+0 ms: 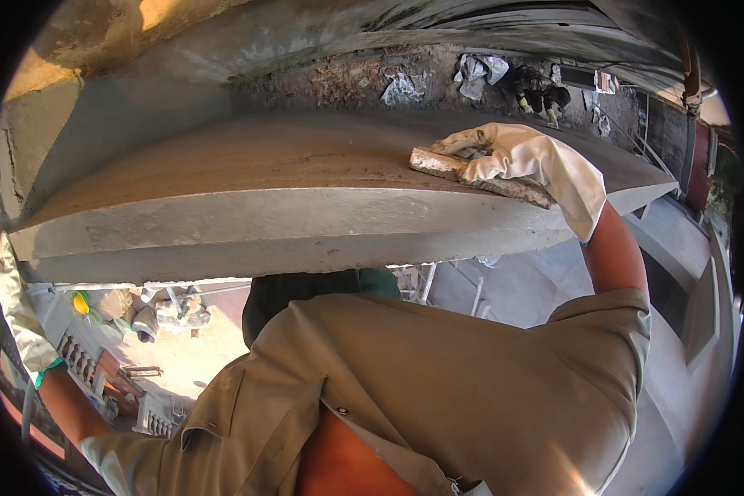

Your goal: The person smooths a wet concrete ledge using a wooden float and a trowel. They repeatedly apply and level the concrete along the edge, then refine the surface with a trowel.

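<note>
My right hand, in a pale work glove, grips a plastering float crusted with cement. The float lies against the brown, damp-looking top of a long concrete ledge, close to its front edge. Below that surface, the ledge's grey front face shows. My left hand, gloved too, is stretched out to the ledge's far left end. Its fingers appear edge-on near the picture's rim, and whether they hold anything cannot be made out.
Beyond the ledge, far below, a person in dark clothes is among pale crumpled sacks. Under the ledge at left are scaffold bars, a yellow helmet-like object and balusters. A grey wall rises beyond the ledge.
</note>
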The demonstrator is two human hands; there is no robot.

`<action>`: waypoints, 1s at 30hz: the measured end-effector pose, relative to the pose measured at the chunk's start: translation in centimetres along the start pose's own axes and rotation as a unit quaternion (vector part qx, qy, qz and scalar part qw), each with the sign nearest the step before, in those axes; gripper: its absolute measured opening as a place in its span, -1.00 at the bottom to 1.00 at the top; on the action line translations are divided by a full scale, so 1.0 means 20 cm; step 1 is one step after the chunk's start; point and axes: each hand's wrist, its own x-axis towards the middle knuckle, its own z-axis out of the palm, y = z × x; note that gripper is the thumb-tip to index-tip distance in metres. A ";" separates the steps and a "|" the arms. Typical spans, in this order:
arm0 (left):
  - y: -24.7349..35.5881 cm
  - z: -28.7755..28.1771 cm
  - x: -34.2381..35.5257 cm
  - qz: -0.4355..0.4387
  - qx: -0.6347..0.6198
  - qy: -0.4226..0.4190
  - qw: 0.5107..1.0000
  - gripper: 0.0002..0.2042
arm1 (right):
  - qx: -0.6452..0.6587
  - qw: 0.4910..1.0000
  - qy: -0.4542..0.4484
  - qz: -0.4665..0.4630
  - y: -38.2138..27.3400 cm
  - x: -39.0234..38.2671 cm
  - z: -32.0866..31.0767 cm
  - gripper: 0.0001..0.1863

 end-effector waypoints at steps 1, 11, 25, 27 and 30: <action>0.01 0.00 0.01 0.002 0.002 0.003 1.000 -0.61 | 0.010 1.000 0.016 -0.022 0.02 -0.07 -0.03 -0.49; 0.24 0.07 0.08 0.022 0.014 0.037 0.999 -0.59 | -0.682 0.683 -0.012 -0.262 0.32 -0.05 0.20 -0.28; 0.64 0.11 -0.20 -0.030 0.040 0.230 0.972 -0.45 | -0.653 0.251 0.111 -0.705 0.95 0.01 0.31 0.11; 0.73 0.04 -0.27 -0.052 0.054 0.296 0.952 -0.50 | -0.560 0.261 0.098 -0.780 1.02 0.06 0.24 0.10; 0.95 -0.07 -0.36 0.084 -0.067 0.308 0.945 -0.59 | -0.358 0.364 0.073 -0.856 1.21 0.17 0.10 0.10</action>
